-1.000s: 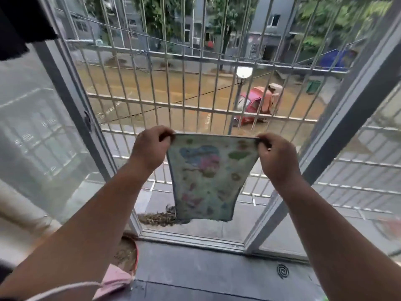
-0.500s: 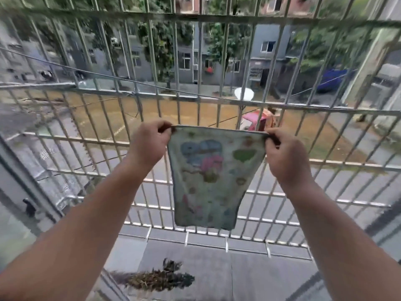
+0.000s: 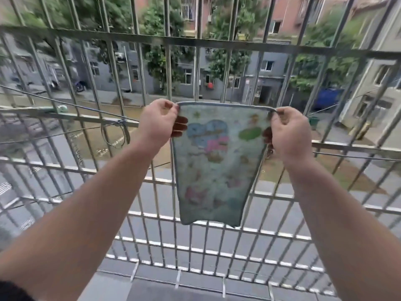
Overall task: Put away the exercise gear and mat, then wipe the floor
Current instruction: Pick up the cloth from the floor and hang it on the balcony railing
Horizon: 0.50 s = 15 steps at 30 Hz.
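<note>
Two hands [image 3: 223,129] at cloth [image 3: 213,168] top corners, long axis vertical

Both forearms are bare from wrist to elbow. A dark sleeve edge [image 3: 13,291] shows at the lower left of the frame. The left hand [image 3: 157,123] and right hand [image 3: 288,133] wear nothing.

Pale green-blue cloth [image 3: 213,170] at frame centre with blue edging, printed with blue, pink and green cartoon blobs, silver-grey metal grille [image 3: 195,42] across the frame, grey and brick-red buildings [image 3: 269,68] at top, blue tarp [image 3: 327,98] at right
</note>
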Tool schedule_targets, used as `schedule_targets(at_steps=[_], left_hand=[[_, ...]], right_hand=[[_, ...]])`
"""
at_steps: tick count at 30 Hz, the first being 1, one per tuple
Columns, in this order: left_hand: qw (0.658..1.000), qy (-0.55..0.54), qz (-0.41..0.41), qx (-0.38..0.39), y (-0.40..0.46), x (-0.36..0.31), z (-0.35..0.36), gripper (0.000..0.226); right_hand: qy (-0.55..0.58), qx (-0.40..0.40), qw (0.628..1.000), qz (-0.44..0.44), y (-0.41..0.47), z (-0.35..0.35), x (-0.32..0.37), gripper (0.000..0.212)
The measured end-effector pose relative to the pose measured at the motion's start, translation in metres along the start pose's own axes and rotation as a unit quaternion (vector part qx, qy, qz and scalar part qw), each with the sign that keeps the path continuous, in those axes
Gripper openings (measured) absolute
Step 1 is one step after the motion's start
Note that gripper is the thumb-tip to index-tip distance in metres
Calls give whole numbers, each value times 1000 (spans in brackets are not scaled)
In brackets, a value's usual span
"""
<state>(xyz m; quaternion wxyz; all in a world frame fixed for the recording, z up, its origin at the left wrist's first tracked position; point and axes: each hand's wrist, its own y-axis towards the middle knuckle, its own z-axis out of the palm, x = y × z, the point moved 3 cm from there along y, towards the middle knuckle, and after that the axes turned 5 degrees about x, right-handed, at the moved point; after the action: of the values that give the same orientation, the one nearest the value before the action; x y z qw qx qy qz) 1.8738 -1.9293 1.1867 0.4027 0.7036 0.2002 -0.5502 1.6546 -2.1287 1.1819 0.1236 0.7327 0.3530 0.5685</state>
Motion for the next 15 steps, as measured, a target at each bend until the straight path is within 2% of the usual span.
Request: schedule_targets(at_steps=[3,5,8,12,15], left_hand=[[998,-47,32,10,31,0,7,6],[996,-62,64,26,51,-3,12,3],[993,-18,106,39,86,-1,14,18],[980,99,153,75,122,6,19,48],[966,164,145,134,137,20,29,65]], right_hand=[[37,-8,999,36,26,13,-7,15],[117,-17,992,53,37,20,-2,13],[160,-36,985,47,52,28,10,12],[73,-41,996,23,80,46,2,15],[55,-12,998,34,91,63,-6,40]])
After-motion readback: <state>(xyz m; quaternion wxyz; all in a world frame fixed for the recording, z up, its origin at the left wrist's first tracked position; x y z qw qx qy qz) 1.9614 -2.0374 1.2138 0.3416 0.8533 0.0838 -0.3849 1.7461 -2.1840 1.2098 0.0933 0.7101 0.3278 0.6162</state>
